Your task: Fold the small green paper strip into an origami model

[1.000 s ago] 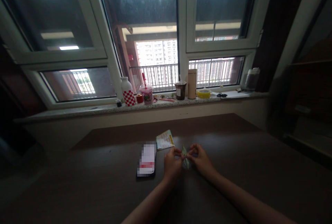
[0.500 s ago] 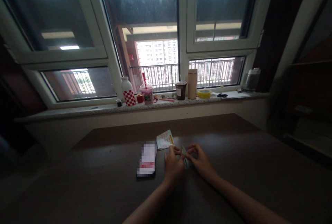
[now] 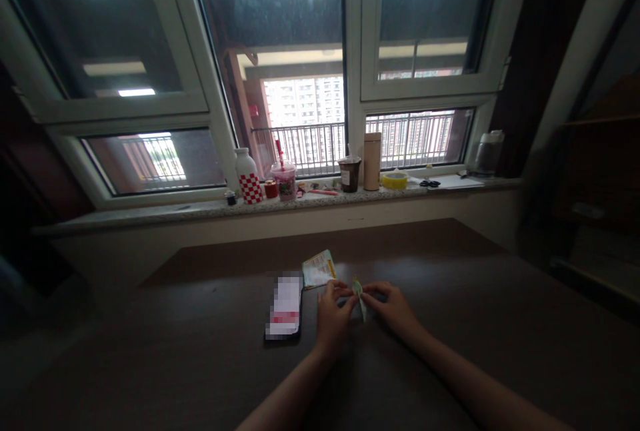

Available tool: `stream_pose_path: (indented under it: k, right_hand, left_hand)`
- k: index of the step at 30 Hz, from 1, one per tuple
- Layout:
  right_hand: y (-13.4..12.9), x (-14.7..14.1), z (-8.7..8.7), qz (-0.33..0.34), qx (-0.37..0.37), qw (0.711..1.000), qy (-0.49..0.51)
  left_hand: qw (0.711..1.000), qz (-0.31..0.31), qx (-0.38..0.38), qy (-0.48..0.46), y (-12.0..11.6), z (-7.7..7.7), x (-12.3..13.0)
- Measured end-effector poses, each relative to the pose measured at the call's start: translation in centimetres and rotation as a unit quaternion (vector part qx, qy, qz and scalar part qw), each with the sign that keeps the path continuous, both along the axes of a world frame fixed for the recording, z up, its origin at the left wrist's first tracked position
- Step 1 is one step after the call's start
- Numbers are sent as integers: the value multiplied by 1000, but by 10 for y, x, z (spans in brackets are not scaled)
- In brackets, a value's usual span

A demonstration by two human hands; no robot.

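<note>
A small folded piece of green, yellow and white paper (image 3: pixel 357 287) stands over the dark table between my hands. My left hand (image 3: pixel 334 310) pinches its left side with thumb and fingertips. From the other side, my right hand (image 3: pixel 394 308) pinches the same paper, so the fingertips of both hands nearly meet. The paper's lower white end sticks out below the fingers; the part inside the pinch is hidden. Just behind my left hand lies a flat stack of printed paper (image 3: pixel 319 269). A phone (image 3: pixel 284 308) with a blurred screen lies to the left of that hand.
The brown table (image 3: pixel 200 364) ends below a stone windowsill (image 3: pixel 210 208). Along the sill stand a checkered bottle (image 3: pixel 249 178), a pink drink cup (image 3: pixel 285 184), a dark cup (image 3: pixel 349 174), a tan flask (image 3: pixel 372 161), yellow tape (image 3: pixel 395 181) and scissors (image 3: pixel 430 184).
Both hands keep pinching the paper. My right hand's fingers have lowered and flattened a little, and the paper has turned, showing more of its white lower end. Phone and paper stack stay put.
</note>
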State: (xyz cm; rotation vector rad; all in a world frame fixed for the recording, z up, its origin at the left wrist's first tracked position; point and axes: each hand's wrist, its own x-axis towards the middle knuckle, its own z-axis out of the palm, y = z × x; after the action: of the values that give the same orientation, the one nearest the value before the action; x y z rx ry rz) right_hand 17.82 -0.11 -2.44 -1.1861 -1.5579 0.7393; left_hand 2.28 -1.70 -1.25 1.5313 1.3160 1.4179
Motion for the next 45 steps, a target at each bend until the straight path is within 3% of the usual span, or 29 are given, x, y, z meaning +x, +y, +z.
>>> stream_pose_path:
  k: [8,15,22,32,39,45]
  right_hand:
    - [-4,2,2,-61,45,997,-22]
    - [-4,1,1,-21,84,995,-43]
    - [-5,1,2,27,115,992,-45]
    - [-6,0,2,26,54,998,10]
    - [-4,-1,4,28,15,999,31]
    - [-2,3,6,15,21,999,21]
  left_hand:
    - [995,-2,42,88,0,1,-2]
    - [996,-29,-15,86,0,1,0]
    - [999,-38,-10,29,2,1,-1]
    - [998,-18,34,44,4,-1,-2]
    - [998,-20,3,62,1,0,-1]
    - [998,-31,25,45,1,7,-2]
